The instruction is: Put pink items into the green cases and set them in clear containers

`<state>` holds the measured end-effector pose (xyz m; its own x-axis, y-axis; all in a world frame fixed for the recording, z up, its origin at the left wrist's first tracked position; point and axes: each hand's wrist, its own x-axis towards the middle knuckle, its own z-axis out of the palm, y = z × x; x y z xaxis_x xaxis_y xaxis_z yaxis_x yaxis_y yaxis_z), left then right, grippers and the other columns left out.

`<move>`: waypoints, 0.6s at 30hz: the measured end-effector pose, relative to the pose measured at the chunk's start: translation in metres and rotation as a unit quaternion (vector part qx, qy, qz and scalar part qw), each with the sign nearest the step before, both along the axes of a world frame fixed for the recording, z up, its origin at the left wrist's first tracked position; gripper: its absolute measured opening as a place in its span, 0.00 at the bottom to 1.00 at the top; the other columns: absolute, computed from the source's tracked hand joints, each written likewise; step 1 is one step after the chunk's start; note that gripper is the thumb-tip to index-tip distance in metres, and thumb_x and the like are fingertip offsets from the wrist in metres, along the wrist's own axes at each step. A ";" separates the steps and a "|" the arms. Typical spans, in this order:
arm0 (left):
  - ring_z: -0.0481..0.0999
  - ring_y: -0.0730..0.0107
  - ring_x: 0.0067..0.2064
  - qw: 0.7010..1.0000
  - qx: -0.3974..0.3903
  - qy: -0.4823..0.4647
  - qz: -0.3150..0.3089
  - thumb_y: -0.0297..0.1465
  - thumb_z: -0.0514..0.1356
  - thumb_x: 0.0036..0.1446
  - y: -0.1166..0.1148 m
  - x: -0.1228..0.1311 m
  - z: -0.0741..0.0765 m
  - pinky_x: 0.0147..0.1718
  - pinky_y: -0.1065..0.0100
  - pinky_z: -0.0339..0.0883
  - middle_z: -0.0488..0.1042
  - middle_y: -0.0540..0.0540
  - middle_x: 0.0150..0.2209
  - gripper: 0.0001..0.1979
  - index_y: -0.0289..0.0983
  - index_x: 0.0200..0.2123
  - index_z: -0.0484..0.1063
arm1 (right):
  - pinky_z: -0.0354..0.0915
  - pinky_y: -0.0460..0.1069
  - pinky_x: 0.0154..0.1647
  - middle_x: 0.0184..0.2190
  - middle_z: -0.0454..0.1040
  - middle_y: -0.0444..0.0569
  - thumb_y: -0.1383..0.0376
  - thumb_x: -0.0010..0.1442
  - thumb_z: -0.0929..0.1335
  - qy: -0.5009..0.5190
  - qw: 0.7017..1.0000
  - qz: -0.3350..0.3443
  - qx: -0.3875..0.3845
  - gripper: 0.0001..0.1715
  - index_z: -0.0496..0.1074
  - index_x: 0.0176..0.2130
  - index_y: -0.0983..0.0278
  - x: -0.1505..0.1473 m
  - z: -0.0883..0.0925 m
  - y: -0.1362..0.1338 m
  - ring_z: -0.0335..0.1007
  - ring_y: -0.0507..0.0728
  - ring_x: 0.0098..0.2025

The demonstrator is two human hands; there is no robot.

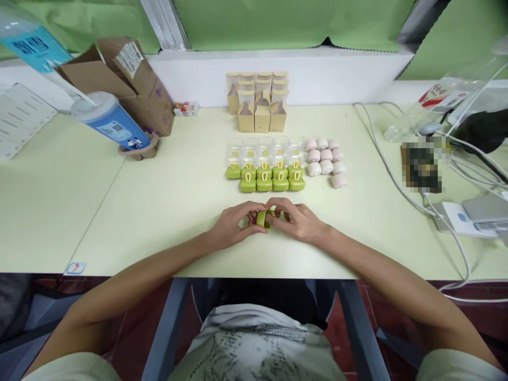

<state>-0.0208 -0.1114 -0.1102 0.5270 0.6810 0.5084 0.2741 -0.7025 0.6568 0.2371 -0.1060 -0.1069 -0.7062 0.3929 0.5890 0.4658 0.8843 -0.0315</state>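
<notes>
Just above the table's front part, a small olive-green hollow shell [261, 219] sits between my two hands, its opening turned to the right. My left hand [232, 225] pinches its left side between thumb and fingers. At the open end my right hand [297, 221] has its fingers closed on the rim, a fingertip partly inside; what else they may hold is hidden. Beyond my hands stand several glossy green cases [264, 184] with yellow loops on top. Behind these are rows of clear plastic cups [250, 151] with yellow centres. Rounded pale pink and white pieces [326, 155] lie to their right.
Small open cardboard boxes [262, 117] stand at the back by the wall. On the left are a blue cup [119, 127] in a holder, a brown carton [138, 90] and a bottle [35, 45]. White cables [383, 153] and a clear bottle [440, 100] occupy the right side.
</notes>
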 end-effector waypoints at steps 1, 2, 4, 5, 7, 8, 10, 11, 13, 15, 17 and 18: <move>0.81 0.72 0.35 1.000 -0.029 0.000 0.002 0.46 0.70 0.65 0.000 0.000 -0.001 0.40 0.69 0.79 0.84 0.46 0.43 0.23 0.41 0.57 0.75 | 0.68 0.45 0.24 0.54 0.77 0.57 0.71 0.78 0.62 -0.019 0.999 0.007 0.035 0.11 0.74 0.50 0.64 0.001 0.001 0.000 0.78 0.52 0.36; 0.81 0.71 0.35 0.998 -0.056 -0.003 0.002 0.48 0.70 0.65 0.000 -0.001 -0.002 0.39 0.69 0.78 0.84 0.47 0.41 0.24 0.40 0.56 0.75 | 0.69 0.46 0.25 0.53 0.78 0.58 0.72 0.78 0.62 -0.036 0.997 0.016 0.063 0.12 0.74 0.50 0.65 0.002 0.002 0.000 0.78 0.52 0.37; 0.81 0.70 0.36 0.995 -0.101 -0.009 -0.008 0.51 0.69 0.65 0.001 -0.001 -0.005 0.39 0.68 0.78 0.83 0.48 0.39 0.26 0.40 0.56 0.74 | 0.69 0.46 0.25 0.51 0.78 0.59 0.73 0.77 0.60 -0.061 0.993 0.028 0.095 0.14 0.74 0.50 0.66 0.001 0.004 0.000 0.78 0.53 0.38; 0.81 0.69 0.36 0.993 -0.117 -0.008 -0.017 0.51 0.69 0.65 0.002 -0.001 -0.005 0.40 0.68 0.78 0.82 0.47 0.39 0.27 0.40 0.57 0.74 | 0.69 0.46 0.25 0.51 0.78 0.59 0.73 0.77 0.60 -0.068 0.991 0.034 0.106 0.14 0.74 0.49 0.67 0.000 0.004 0.000 0.77 0.53 0.38; 0.80 0.68 0.37 0.991 -0.129 0.017 -0.037 0.52 0.69 0.65 0.004 -0.001 -0.004 0.40 0.66 0.78 0.82 0.46 0.41 0.30 0.40 0.60 0.72 | 0.68 0.47 0.24 0.49 0.78 0.59 0.73 0.76 0.61 -0.074 0.987 0.048 0.131 0.13 0.74 0.46 0.67 -0.003 0.004 0.000 0.76 0.52 0.36; 0.80 0.68 0.38 0.990 -0.126 0.039 -0.046 0.52 0.69 0.64 0.006 -0.001 -0.003 0.41 0.66 0.77 0.82 0.45 0.44 0.32 0.40 0.62 0.71 | 0.67 0.47 0.23 0.49 0.78 0.58 0.74 0.76 0.61 -0.075 0.985 0.053 0.143 0.13 0.74 0.45 0.67 -0.004 0.004 0.000 0.75 0.52 0.35; 0.79 0.66 0.40 0.989 -0.109 0.082 -0.060 0.52 0.70 0.64 0.008 0.000 0.000 0.42 0.65 0.77 0.81 0.42 0.49 0.33 0.41 0.65 0.70 | 0.65 0.47 0.22 0.48 0.78 0.58 0.75 0.75 0.62 -0.075 0.982 0.060 0.161 0.12 0.73 0.43 0.68 -0.005 0.004 -0.001 0.74 0.52 0.34; 0.79 0.65 0.41 0.989 -0.096 0.095 -0.065 0.51 0.70 0.65 0.009 0.000 0.002 0.42 0.64 0.77 0.81 0.41 0.50 0.32 0.41 0.64 0.70 | 0.64 0.47 0.21 0.48 0.78 0.58 0.75 0.75 0.63 -0.071 0.983 0.055 0.161 0.11 0.73 0.42 0.68 -0.005 0.003 -0.001 0.73 0.51 0.33; 0.79 0.63 0.42 0.990 -0.071 0.101 -0.069 0.49 0.68 0.67 0.011 -0.001 0.004 0.42 0.63 0.76 0.80 0.40 0.49 0.28 0.39 0.61 0.72 | 0.63 0.47 0.20 0.49 0.78 0.58 0.73 0.75 0.64 -0.054 0.988 0.031 0.143 0.09 0.73 0.42 0.67 -0.004 0.003 0.000 0.72 0.51 0.32; 0.78 0.63 0.40 0.992 -0.056 0.098 -0.062 0.49 0.67 0.67 0.012 -0.002 0.006 0.40 0.63 0.75 0.79 0.41 0.45 0.26 0.38 0.58 0.73 | 0.64 0.47 0.20 0.50 0.77 0.58 0.69 0.76 0.66 -0.038 0.994 0.007 0.104 0.07 0.74 0.45 0.66 -0.003 0.003 0.001 0.72 0.50 0.32; 0.76 0.64 0.37 0.992 -0.066 0.101 -0.047 0.51 0.69 0.65 0.012 -0.003 0.005 0.37 0.64 0.73 0.77 0.44 0.39 0.26 0.39 0.55 0.74 | 0.64 0.47 0.22 0.51 0.77 0.56 0.66 0.77 0.66 -0.036 0.998 -0.001 0.056 0.07 0.74 0.48 0.65 -0.004 0.004 0.001 0.73 0.50 0.33; 0.74 0.66 0.35 0.991 -0.081 0.099 -0.041 0.52 0.70 0.63 0.012 -0.003 0.005 0.36 0.65 0.72 0.76 0.47 0.37 0.27 0.39 0.54 0.74 | 0.63 0.47 0.22 0.52 0.77 0.55 0.66 0.78 0.65 -0.040 0.999 0.002 0.035 0.08 0.75 0.49 0.64 -0.005 0.005 0.001 0.73 0.50 0.34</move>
<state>-0.0236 -0.0992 -0.1049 0.6621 0.6962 0.2775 0.3556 -0.6177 0.7014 0.2323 -0.1045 -0.1023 -0.7535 0.3496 0.5567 0.4605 0.8851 0.0675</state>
